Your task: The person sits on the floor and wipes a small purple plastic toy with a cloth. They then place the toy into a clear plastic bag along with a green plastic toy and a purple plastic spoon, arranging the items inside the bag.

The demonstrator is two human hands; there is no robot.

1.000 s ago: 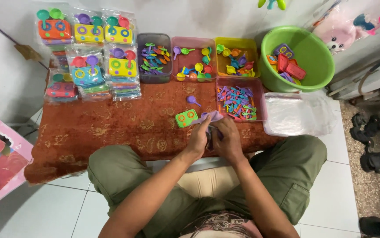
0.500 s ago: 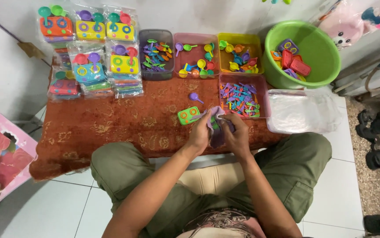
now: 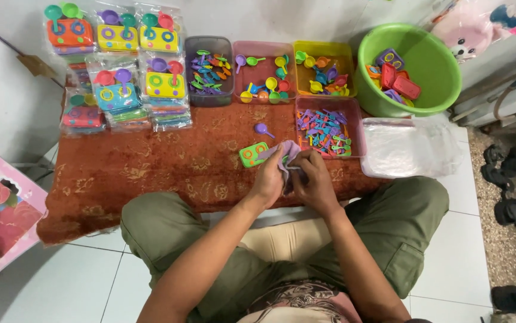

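a small purple toy piece (image 3: pixel 289 151) sits between both hands at the near edge of the counter (image 3: pixel 150 167), which has a red-brown patterned cloth on it. the left hand (image 3: pixel 268 179) and the right hand (image 3: pixel 313 182) press close together around the piece, and the fingers of both are curled tight on it. most of the piece is hidden, so its shape is hard to tell. since half a second ago the hands have stayed in about the same spot, still joined on the purple piece. both wrists point away from the body, and the forearms come up over the knees in green trousers.

a green toy stove (image 3: pixel 253 154) lies just beside the left hand. a purple toy spoon (image 3: pixel 263 128) lies a bit farther back. a pink tray (image 3: pixel 359 128) full of small purple and pink bits is just beyond the right hand. a clear plastic bag (image 3: pixel 410 146) lies to the right of it. at the back stand a grey tray (image 3: pixel 209 72), another pink tray (image 3: pixel 264 75) and a yellow tray (image 3: pixel 322 72) with toy spoons and pans. a green bowl (image 3: pixel 431 66) holds more toy stoves. packed toy sets (image 3: pixel 114 66) are stacked at the back left.
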